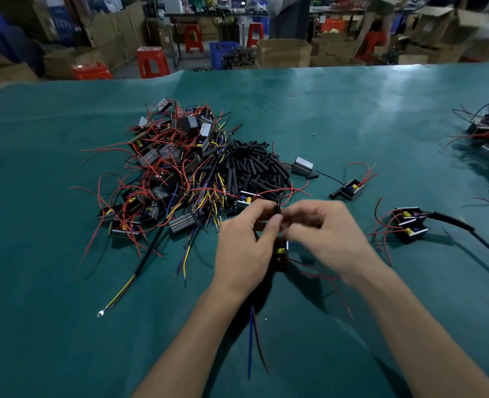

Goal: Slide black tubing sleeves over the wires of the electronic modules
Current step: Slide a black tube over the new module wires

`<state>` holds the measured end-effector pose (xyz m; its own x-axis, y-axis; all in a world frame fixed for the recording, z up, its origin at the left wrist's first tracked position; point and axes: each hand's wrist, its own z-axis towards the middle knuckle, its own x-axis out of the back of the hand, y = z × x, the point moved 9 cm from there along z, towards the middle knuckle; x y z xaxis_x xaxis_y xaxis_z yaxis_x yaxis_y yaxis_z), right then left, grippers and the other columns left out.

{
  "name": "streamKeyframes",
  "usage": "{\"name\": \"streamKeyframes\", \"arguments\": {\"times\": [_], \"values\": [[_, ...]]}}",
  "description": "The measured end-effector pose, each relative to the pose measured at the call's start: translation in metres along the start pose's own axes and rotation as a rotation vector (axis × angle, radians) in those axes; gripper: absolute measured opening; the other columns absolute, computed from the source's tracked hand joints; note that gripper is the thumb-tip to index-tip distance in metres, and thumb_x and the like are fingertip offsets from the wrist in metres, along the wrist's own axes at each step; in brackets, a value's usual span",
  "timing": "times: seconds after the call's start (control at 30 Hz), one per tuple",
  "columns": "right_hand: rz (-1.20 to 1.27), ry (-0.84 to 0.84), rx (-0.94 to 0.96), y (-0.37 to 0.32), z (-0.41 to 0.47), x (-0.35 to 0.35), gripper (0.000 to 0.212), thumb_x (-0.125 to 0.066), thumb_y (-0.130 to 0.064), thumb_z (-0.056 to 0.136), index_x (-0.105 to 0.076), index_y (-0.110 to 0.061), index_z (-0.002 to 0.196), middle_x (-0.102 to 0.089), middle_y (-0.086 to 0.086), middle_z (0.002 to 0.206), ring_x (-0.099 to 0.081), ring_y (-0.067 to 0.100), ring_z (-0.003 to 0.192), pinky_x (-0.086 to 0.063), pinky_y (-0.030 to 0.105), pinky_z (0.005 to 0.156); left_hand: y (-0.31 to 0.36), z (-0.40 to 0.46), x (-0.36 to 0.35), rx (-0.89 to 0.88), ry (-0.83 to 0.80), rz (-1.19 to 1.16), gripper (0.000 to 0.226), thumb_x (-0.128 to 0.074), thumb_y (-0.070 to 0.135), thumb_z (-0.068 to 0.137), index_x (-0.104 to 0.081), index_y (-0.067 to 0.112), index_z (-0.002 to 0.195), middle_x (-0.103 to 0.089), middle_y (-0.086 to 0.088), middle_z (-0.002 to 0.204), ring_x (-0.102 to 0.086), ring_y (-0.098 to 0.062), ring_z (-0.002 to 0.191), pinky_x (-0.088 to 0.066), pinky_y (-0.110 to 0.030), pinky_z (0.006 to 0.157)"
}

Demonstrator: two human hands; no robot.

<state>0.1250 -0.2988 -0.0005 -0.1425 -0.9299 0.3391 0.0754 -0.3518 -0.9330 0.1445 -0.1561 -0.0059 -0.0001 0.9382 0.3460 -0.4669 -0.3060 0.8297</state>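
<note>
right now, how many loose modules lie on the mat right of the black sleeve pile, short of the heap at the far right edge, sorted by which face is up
silver-case-up modules: 1
open-side-up modules: 3
total: 4

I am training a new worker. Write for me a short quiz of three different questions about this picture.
1. True or false: the pile of black sleeves lies to the right of the heap of modules.
2. What colour is the table cover?
3. Which wires hang down between the forearms? A) white and green B) blue and red

Key:
1. True.
2. Green.
3. B: the blue wire and red wire hang below the left hand and right hand, which hold a module.
</note>
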Motion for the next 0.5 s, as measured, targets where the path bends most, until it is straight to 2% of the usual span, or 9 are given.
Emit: {"name": "streamKeyframes", "arguments": {"times": [0.07, 0.13, 0.23, 0.3, 0.37, 0.47, 0.5], "values": [[0.086, 0.198, -0.027, 0.008, 0.005, 0.03, 0.018, -0.069, -0.013, 0.069, -0.076, -0.027, 0.078, -0.073, -0.002, 0.073, -0.06, 0.009, 0.067, -0.05, 0.024, 0.067, -0.002, 0.0, -0.002, 0.027, -0.028, -0.047, 0.01, -0.062, 0.026, 0.093, -0.067, 0.019, 0.099, -0.075, 0.01, 0.087, -0.071, -0.005, 0.08, -0.056, -0.03, 0.08], [0.009, 0.318, -0.079, 0.021, 0.007, 0.049, 0.013, -0.075, -0.02, 0.074, -0.073, -0.028, 0.085, -0.067, -0.009, 0.068, -0.055, 0.004, 0.061, -0.045, 0.024, 0.063, -0.001, -0.001, -0.004, 0.036, -0.069, -0.08, 0.009, -0.058, 0.026, 0.095, -0.062, 0.018, 0.096, -0.075, 0.008, 0.087, -0.072, -0.005, 0.078, -0.057, -0.03, 0.078], [0.01, 0.249, -0.204, 0.043, 0.01, 0.038, 0.016, -0.08, -0.029, 0.084, -0.073, -0.026, 0.098, -0.074, -0.002, 0.082, -0.062, 0.012, 0.07, -0.048, 0.034, 0.068, -0.001, 0.002, -0.009, 0.045, -0.154, -0.051, 0.011, -0.054, 0.027, 0.095, -0.058, 0.017, 0.096, -0.074, 0.005, 0.09, -0.072, -0.008, 0.079, -0.057, -0.034, 0.078], [-0.01, 0.265, -0.226, 0.049, 0.01, 0.037, 0.015, -0.079, -0.026, 0.085, -0.073, -0.024, 0.099, -0.075, 0.001, 0.08, -0.063, 0.015, 0.066, -0.051, 0.036, 0.066, 0.0, 0.007, -0.011, 0.05, -0.209, -0.011, 0.008, -0.054, 0.024, 0.095, -0.059, 0.018, 0.095, -0.073, 0.011, 0.093, -0.069, -0.002, 0.08, -0.054, -0.025, 0.075], [-0.007, 0.287, -0.252, 0.051, 0.01, 0.039, 0.015, -0.079, -0.023, 0.086, -0.073, -0.023, 0.099, -0.076, 0.002, 0.079, -0.066, 0.013, 0.06, -0.049, 0.031, 0.058, 0.002, 0.013, -0.015, 0.054, -0.286, 0.039, 0.004, -0.055, 0.02, 0.095, -0.058, 0.02, 0.092, -0.073, 0.014, 0.095, -0.065, -0.002, 0.08, -0.05, -0.021, 0.071], [0.123, 0.237, -0.253, 0.05, 0.01, 0.032, 0.011, -0.077, -0.012, 0.088, -0.073, -0.015, 0.098, -0.077, 0.004, 0.077, -0.065, 0.009, 0.054, -0.042, 0.017, 0.046, -0.002, 0.016, -0.023, 0.079, -0.42, 0.112, 0.007, -0.056, 0.017, 0.094, -0.057, 0.021, 0.088, -0.074, 0.01, 0.097, -0.067, -0.013, 0.093, -0.053, -0.037, 0.086], [0.171, 0.225, -0.239, 0.047, 0.01, 0.03, 0.008, -0.076, -0.009, 0.089, -0.074, -0.014, 0.095, -0.077, 0.005, 0.075, -0.065, 0.009, 0.053, -0.039, 0.014, 0.043, -0.003, 0.016, -0.025, 0.083, -0.445, 0.109, 0.008, -0.057, 0.015, 0.094, -0.058, 0.02, 0.088, -0.074, 0.008, 0.097, -0.068, -0.014, 0.095, -0.053, -0.039, 0.085]]}}
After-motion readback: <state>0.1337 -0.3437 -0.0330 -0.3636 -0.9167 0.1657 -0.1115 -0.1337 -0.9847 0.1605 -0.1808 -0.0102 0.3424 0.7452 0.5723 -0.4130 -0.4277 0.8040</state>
